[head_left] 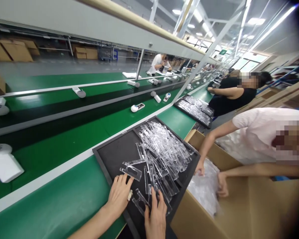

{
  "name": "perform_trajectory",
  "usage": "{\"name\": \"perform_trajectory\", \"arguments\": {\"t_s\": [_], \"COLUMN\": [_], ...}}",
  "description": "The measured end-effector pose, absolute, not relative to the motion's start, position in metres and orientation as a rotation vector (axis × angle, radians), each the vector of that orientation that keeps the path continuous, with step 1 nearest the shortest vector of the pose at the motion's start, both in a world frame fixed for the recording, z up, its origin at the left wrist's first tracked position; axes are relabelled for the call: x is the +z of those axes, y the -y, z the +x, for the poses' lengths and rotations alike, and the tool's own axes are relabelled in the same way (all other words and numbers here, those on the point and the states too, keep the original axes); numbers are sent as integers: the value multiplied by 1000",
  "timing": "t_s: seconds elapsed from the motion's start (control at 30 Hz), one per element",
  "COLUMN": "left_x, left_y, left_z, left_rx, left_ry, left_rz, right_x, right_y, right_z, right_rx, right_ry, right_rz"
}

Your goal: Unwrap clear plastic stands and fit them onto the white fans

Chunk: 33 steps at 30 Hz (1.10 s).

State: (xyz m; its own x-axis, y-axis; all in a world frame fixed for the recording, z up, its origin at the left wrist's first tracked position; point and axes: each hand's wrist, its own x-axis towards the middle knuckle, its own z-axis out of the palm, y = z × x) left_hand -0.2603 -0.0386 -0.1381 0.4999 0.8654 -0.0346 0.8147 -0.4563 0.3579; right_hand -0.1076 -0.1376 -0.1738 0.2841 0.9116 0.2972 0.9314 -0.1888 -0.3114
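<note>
A black divided tray (114, 146) on the near green bench holds a heap of clear plastic frames (161, 146), with loose ones spread toward me. My left hand (118, 196) reaches over the tray's near left edge, fingers extended, fingertips at the lower edge of one clear plastic frame (132, 171). A small pale covering or scrap (130, 195) shows by its thumb side; I cannot tell which. My right hand (155, 214) is low in the tray, thumb and fingers apart, among more clear frames (141, 200). Neither hand visibly grips a piece.
To the right, a co-worker's hands (223, 184) handle clear plastic bagging (204, 186) in a cardboard box (189, 212). Beyond the tray runs a green conveyor (89, 127) with white devices (138, 107). Another black tray (195, 109) of clear parts lies farther along. A slanted metal post (189, 81) rises there.
</note>
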Motion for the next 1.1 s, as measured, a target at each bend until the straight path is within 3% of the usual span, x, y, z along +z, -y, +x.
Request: {"name": "perform_trajectory", "arguments": {"t_s": [0.2,0.53,0.8,0.9,1.1], "left_x": [-148,-124,-100,-99,-127], "left_y": [-10,-78,-36,-33,-19], "left_z": [-259,-284,-310,-318,-354], "left_rx": [332,410,911,976,1080], "left_ry": [-1393,-1399,-1320,-1332,-1484], "left_rz": [2342,2264,1409,1214,1018], "right_x": [-161,-138,-89,-83,-79], "right_y": [81,-5,-37,-64,-157], "right_z": [-120,-116,-115,-133,-147], "right_rx": [38,-67,1040,1279,953], "right_ry": [1684,1972,1656,1571,1789], "right_rz": [-2004,-1831,-1667,-1674,-1790]}}
